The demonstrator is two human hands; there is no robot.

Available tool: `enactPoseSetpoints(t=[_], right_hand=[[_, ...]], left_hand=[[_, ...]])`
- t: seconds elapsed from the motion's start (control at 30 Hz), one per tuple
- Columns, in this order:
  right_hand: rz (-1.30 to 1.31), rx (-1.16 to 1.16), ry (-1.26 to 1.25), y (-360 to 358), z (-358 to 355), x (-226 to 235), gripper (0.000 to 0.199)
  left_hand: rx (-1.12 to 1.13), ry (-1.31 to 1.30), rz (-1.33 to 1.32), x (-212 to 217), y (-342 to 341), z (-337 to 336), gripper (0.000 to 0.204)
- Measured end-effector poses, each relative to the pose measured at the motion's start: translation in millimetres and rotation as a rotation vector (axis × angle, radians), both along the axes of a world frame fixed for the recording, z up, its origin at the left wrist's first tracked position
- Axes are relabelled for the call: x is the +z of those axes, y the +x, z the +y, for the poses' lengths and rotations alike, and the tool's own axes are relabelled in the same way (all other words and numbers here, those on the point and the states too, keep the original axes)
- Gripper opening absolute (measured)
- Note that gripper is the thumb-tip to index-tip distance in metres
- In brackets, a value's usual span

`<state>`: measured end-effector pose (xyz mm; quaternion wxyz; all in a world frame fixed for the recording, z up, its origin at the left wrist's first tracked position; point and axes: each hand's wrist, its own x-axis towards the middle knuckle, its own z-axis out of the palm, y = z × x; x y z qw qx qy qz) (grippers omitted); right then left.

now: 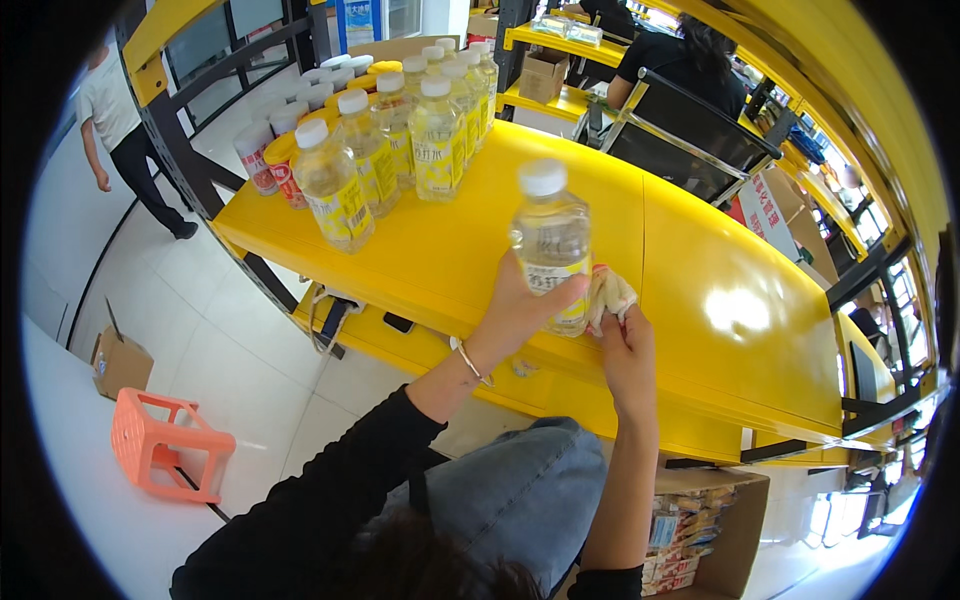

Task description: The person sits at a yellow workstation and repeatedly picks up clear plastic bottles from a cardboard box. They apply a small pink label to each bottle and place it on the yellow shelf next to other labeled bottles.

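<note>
My left hand (525, 305) is wrapped round the lower part of a clear plastic bottle (551, 225) with a white cap and a yellow-and-white label. The bottle is upright, just over the front part of the yellow shelf (470, 250); whether its base touches is hard to tell. My right hand (628, 350) pinches a crumpled cream-coloured cloth (611, 296) against the bottle's right side. To the left on the shelf stand several similar bottles (338, 195) in rows, with white-capped and yellow-capped canisters (285, 165) beside them.
Below is a lower yellow shelf with a dark phone (398, 322) on it. A pink stool (165, 440) and an open carton (122, 362) are on the left floor. A carton of packets (735, 530) stands under the shelf. Beyond, a person sits in a black chair (690, 130); another person (125, 130) walks at left.
</note>
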<state>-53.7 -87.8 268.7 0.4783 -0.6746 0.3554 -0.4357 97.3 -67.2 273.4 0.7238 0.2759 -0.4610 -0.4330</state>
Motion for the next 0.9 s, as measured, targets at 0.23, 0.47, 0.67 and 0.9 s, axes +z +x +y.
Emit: enactPoseSetpoints(t=[0.23, 0.47, 0.67, 0.9], right_hand=[[-0.039, 0.241, 0.233, 20.2, -1.4, 2.9, 0.029], [-0.541, 0.152, 0.467, 9.7, -4.6, 4.2, 0.026], [-0.158, 0.130, 0.308, 10.2, -6.4, -4.2, 0.028], [-0.219, 0.384, 0.411, -1.6, -9.4, 0.7, 0.032]], left_hand=[[0.196, -0.087, 0.274, -3.1, -2.9, -2.2, 0.042], [0.293, -0.124, 0.030, -12.0, -3.9, 3.8, 0.046], [0.290, -0.202, -0.005, -5.2, -6.4, 9.1, 0.040], [0.319, -0.157, 0.174, -16.1, -4.5, 1.3, 0.042]])
